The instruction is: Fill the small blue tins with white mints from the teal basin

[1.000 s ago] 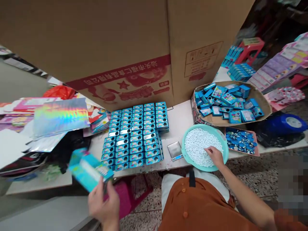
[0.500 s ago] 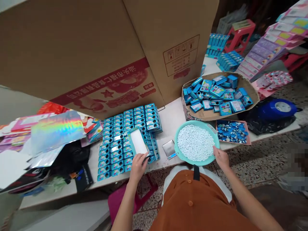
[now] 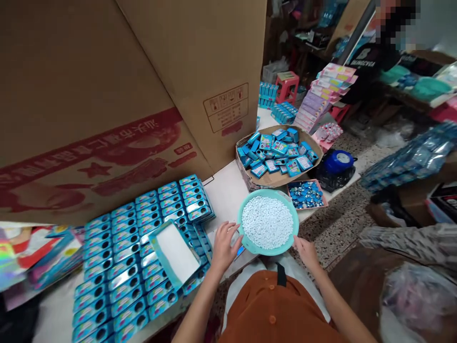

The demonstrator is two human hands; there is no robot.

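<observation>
A round mint-green basin (image 3: 242, 209) full of small pale pellets (image 3: 267, 222) stands at the table's front edge. My right hand (image 3: 305, 251) grips its right rim. Near its left rim is my left hand (image 3: 225, 245), fingers apart and holding nothing, above a small scale (image 3: 240, 252) that it partly hides. Left of that hand, a shallow tray with a white inside (image 3: 178, 252) rests tilted on rows of small blue boxes (image 3: 123, 257).
Behind the basin, a cut-down carton (image 3: 250, 178) holds loose blue boxes. A pink tray (image 3: 324, 200) of blue and silver pieces sits right of the basin. A large cardboard box (image 3: 150, 95) rises behind the table. Pink and purple cartons (image 3: 310, 107) are stacked at the back.
My left hand has let go of the white-bottomed tray and moved right to the basin. My right hand still grips the rim. The view has turned to the right.
</observation>
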